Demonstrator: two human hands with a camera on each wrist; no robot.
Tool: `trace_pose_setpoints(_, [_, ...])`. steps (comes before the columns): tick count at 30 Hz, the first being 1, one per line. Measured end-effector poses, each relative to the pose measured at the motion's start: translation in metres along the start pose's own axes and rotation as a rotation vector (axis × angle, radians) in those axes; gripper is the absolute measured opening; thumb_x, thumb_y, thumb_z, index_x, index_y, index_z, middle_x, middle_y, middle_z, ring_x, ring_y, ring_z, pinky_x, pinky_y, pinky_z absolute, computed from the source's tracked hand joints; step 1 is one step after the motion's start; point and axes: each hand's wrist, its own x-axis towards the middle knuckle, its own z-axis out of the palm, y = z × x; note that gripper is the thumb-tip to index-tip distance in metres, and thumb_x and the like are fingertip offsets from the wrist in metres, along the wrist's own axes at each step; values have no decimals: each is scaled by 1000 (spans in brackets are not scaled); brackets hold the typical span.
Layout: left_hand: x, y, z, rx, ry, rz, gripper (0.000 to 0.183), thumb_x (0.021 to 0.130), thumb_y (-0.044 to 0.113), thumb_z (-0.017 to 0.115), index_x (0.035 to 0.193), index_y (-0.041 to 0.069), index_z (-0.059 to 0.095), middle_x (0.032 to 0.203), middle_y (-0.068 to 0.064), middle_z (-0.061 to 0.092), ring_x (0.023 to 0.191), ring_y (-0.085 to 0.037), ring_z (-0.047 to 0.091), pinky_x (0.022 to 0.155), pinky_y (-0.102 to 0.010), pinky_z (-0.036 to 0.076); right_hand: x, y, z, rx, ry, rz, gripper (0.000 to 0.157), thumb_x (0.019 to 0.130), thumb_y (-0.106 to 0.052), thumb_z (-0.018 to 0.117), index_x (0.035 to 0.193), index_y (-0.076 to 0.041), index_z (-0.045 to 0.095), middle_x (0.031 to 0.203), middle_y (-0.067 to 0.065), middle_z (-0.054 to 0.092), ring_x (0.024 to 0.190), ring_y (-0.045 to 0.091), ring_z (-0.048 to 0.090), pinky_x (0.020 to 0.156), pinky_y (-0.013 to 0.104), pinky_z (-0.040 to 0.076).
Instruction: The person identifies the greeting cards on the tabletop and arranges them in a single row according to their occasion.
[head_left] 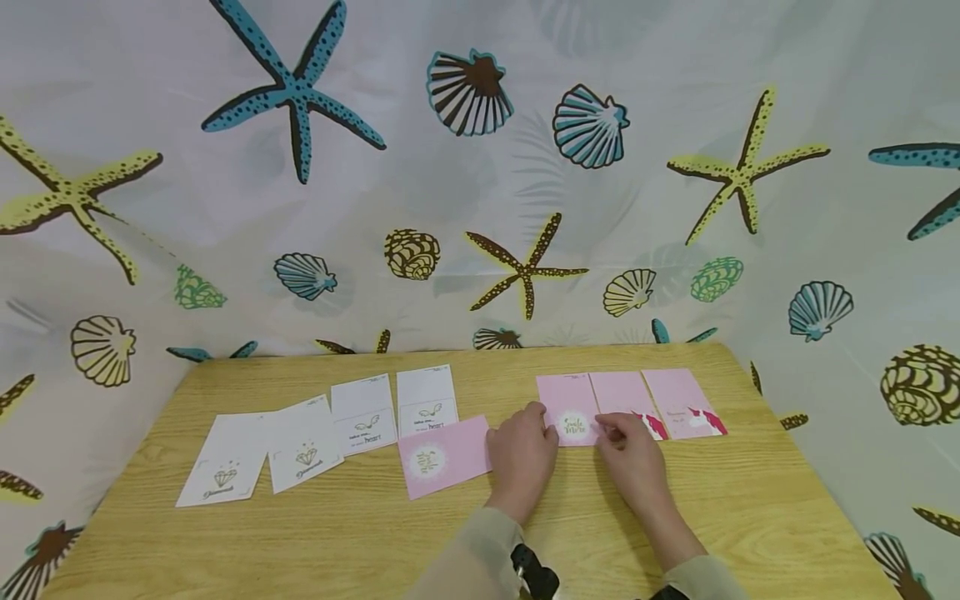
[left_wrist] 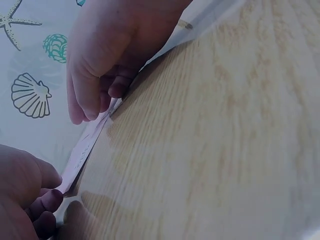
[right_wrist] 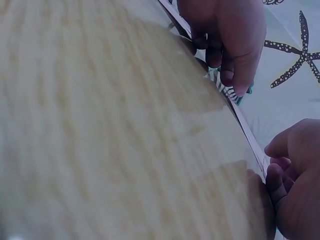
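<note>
The pink card, its white round patch lettered in yellow-green, lay on the wooden table just left of two more pink cards, left hand and right hand pinching its side edges, fingers nearly closed.

Whitish printed sheet is hanging behind the wood-grain counter and filling left and right frame edges. Blue starfish print is sitting upper left, yellow starfish print upper right, shell prints showing between. Light is looking soft.
</note>
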Motion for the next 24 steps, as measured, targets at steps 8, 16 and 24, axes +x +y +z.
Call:
trace_pose_setpoints(8, [-9,-9,-12,-37,64,31,25,98,17,82,121,8,81,91,-2,73,86,-28,67,80,-47,55,-2,4,0,70,20,-13,29,100,2,75,128,-1,78,114,14,70,103,29,69,96,47,58])
trace_pose_setpoints(16, [-22,-24,-38,-73,99,32,30,98,19,84,125,8,80,87,1,70,84,-25,63,76,-43,52,-9,-8,-3,98,4,-4,30,103,-2,75,133,-3,76,124,14,70,108,29,67,97,47,58])
trace_pose_setpoints(24, [-31,-50,-72,-67,130,4,35,99,26,84,129,8,78,90,1,71,86,-26,64,77,-43,49,-15,-31,-3,110,-56,-32,36,103,-4,75,139,-8,74,134,9,69,109,24,63,95,35,57])
